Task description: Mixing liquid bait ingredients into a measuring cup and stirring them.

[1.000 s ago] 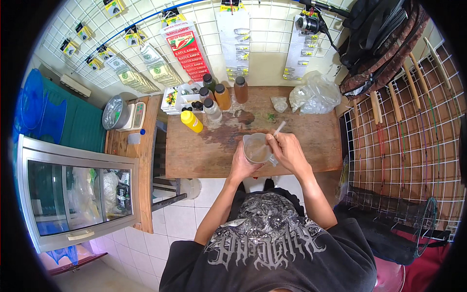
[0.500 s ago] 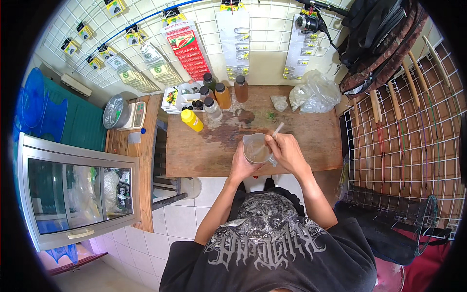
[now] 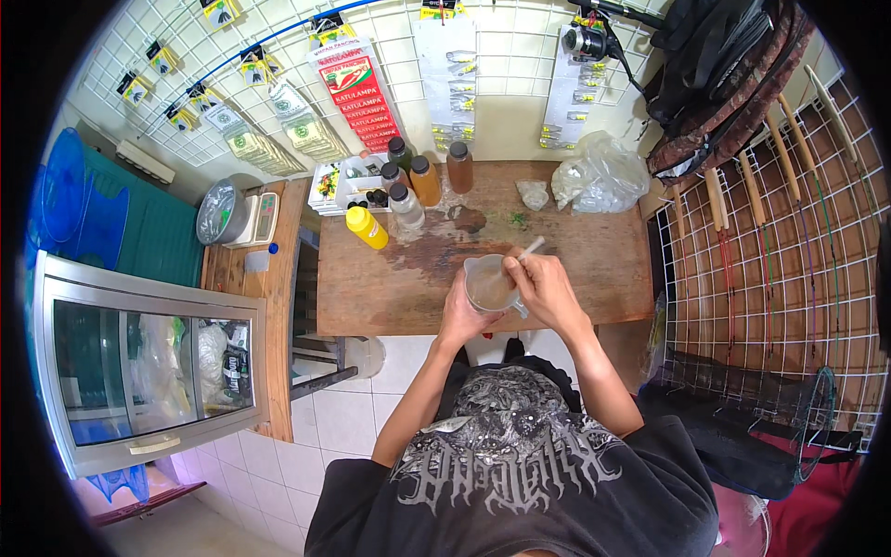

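Note:
My left hand [image 3: 461, 314] is wrapped round the side of a clear plastic measuring jug [image 3: 486, 281], over the near edge of the wooden table. Inside the jug is something brownish and cloudy that I cannot make out clearly. My right hand [image 3: 543, 286] is closed on a pale stick [image 3: 534, 246], whose upper end pokes out past my fingers. The stick's lower part goes down into the jug and is mostly hidden by my hand. The jug's handle side lies below my right hand.
On the wooden table [image 3: 371, 292] stand a yellow squeeze bottle [image 3: 367, 228], several dark-capped bottles [image 3: 425, 182], a white divided box [image 3: 351, 186], a small plastic bag [image 3: 533, 194] and a bigger one [image 3: 603, 176]. A scale [image 3: 264, 221] is at the left, above a glass-fronted cabinet [image 3: 153, 364].
My right hand and the stick have shifted very slightly over the jug. My left hand keeps its hold in nearly the same place.

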### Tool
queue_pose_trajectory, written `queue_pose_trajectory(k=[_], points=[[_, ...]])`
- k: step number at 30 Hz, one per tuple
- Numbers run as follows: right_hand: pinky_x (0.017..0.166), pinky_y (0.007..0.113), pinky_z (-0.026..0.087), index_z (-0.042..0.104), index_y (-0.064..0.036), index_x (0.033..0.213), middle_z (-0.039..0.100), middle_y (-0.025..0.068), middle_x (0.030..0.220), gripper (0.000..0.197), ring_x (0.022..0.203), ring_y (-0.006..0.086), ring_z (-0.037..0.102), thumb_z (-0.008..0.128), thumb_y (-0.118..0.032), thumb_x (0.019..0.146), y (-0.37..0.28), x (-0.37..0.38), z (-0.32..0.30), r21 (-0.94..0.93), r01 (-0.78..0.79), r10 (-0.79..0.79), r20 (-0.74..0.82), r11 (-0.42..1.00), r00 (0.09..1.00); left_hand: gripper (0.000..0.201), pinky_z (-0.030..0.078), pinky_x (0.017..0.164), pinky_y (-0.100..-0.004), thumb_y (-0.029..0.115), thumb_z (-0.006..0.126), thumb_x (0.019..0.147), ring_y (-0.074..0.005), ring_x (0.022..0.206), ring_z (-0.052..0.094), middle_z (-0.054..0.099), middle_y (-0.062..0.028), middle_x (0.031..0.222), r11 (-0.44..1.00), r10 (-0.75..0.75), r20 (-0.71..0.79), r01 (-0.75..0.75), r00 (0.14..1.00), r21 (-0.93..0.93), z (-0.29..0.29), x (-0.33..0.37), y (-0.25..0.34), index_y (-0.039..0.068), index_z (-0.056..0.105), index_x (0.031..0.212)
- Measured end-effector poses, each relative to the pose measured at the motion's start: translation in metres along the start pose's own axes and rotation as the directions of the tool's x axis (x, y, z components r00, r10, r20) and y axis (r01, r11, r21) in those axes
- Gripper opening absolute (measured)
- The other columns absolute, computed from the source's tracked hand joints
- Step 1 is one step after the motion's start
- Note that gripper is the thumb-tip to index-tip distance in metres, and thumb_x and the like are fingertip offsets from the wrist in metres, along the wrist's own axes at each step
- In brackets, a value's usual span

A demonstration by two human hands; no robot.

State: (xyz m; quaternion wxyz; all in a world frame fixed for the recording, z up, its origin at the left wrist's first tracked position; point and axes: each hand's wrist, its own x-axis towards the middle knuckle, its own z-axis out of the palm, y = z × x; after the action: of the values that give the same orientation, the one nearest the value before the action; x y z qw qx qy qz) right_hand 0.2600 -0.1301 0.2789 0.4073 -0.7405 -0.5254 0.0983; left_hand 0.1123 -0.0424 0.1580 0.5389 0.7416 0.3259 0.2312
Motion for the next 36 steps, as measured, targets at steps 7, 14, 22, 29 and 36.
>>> queue_pose_trajectory(k=[7, 14, 22, 29, 36], points=[[0.063, 0.049, 0.047, 0.062, -0.0007, 0.087, 0.063, 0.0186, 0.074, 0.025, 0.072, 0.0412, 0.063, 0.058, -0.021, 0.101, 0.006, -0.001, 0.003, 0.113, -0.041, 0.035, 0.048, 0.993, 0.998, 0.095, 0.049, 0.102, -0.045, 0.013, 0.095, 0.057, -0.0371, 0.124, 0.058, 0.059, -0.0164, 0.132, 0.994, 0.075, 0.019, -0.076, 0.997, 0.081, -0.003, -0.001, -0.004, 0.007, 0.047, 0.139], [0.061, 0.048, 0.046, 0.059, 0.0006, 0.082, 0.06, 0.0218, 0.069, 0.027, 0.068, 0.0432, 0.061, 0.056, -0.018, 0.102, -0.002, 0.002, 0.003, -0.093, 0.028, -0.039, -0.123, 0.995, 0.992, 0.096, 0.049, 0.102, -0.0451, 0.013, 0.095, 0.057, -0.0362, 0.125, 0.058, 0.059, -0.0162, 0.132, 0.997, 0.044, -0.013, -0.043, 0.999, 0.065, -0.003, -0.003, -0.007, 0.007, 0.047, 0.14], [0.065, 0.051, 0.047, 0.061, 0.0003, 0.083, 0.064, 0.0201, 0.075, 0.028, 0.074, 0.0434, 0.063, 0.058, -0.022, 0.101, 0.006, 0.004, 0.005, 0.026, -0.02, 0.019, 0.034, 0.999, 0.999, 0.093, 0.049, 0.102, -0.0447, 0.013, 0.094, 0.058, -0.0352, 0.125, 0.058, 0.06, -0.0157, 0.132, 0.996, 0.051, -0.003, -0.051, 0.999, 0.069, -0.005, -0.001, -0.005, 0.008, 0.048, 0.139], [0.064, 0.049, 0.048, 0.061, 0.0, 0.084, 0.064, 0.0199, 0.074, 0.026, 0.074, 0.0427, 0.064, 0.059, -0.02, 0.1, 0.005, 0.004, 0.006, -0.068, 0.027, -0.032, -0.075, 0.997, 0.997, 0.091, 0.05, 0.102, -0.0442, 0.014, 0.094, 0.058, -0.0344, 0.124, 0.059, 0.06, -0.0153, 0.131, 0.999, 0.013, -0.013, -0.013, 1.0, 0.04, -0.007, -0.002, 0.001, 0.007, 0.05, 0.138], [0.063, 0.048, 0.048, 0.061, -0.0013, 0.083, 0.065, 0.0185, 0.073, 0.026, 0.072, 0.0413, 0.065, 0.059, -0.021, 0.1, 0.0, 0.003, 0.004, -0.064, -0.023, 0.022, -0.01, 0.998, 1.0, 0.095, 0.053, 0.099, -0.0437, 0.016, 0.097, 0.056, -0.0338, 0.119, 0.064, 0.064, -0.0161, 0.127, 0.99, 0.096, -0.056, -0.09, 0.994, 0.11, -0.008, 0.0, -0.006, 0.006, 0.047, 0.137]])
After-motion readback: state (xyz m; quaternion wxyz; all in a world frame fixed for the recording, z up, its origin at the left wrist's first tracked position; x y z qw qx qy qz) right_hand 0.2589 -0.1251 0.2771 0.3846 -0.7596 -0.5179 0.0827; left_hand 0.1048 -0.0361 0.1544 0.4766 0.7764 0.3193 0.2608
